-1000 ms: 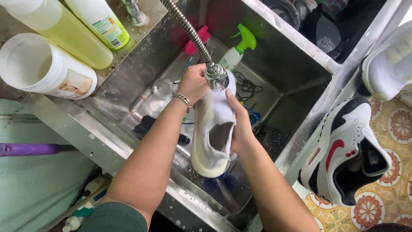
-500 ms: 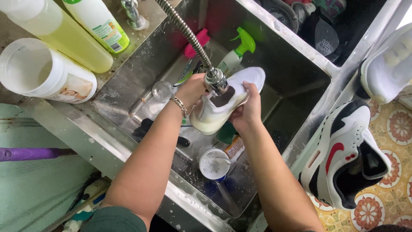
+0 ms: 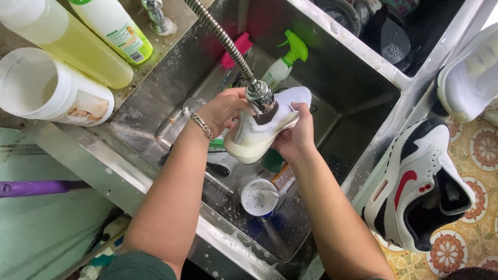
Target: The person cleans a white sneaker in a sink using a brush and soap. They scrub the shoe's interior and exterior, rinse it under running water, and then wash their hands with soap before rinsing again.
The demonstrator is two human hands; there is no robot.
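Note:
A white sneaker (image 3: pixel 259 136) is held over the steel sink (image 3: pixel 155 98), turned on its side under the flexible metal hose's nozzle (image 3: pixel 259 97). My left hand (image 3: pixel 223 110), with a bracelet on the wrist, grips the nozzle and hose end right at the shoe's opening. My right hand (image 3: pixel 294 136) is wrapped around the shoe's upper from the right. Below the shoe, in the basin, stands a small white cup (image 3: pixel 258 197) with foamy liquid.
A green-capped spray bottle (image 3: pixel 284 65) and a pink brush (image 3: pixel 234 50) lie in the basin. Yellow bottles (image 3: pixel 67 36) and a white tub (image 3: pixel 46 88) sit on the left counter. A black, white and red sneaker (image 3: pixel 415 186) leans at the right, with a white shoe (image 3: pixel 469 78) above it.
The shoe was turned from hanging toe-down to lying sideways and raised closer to the nozzle. The cup beneath it came into view. Both hands kept their hold.

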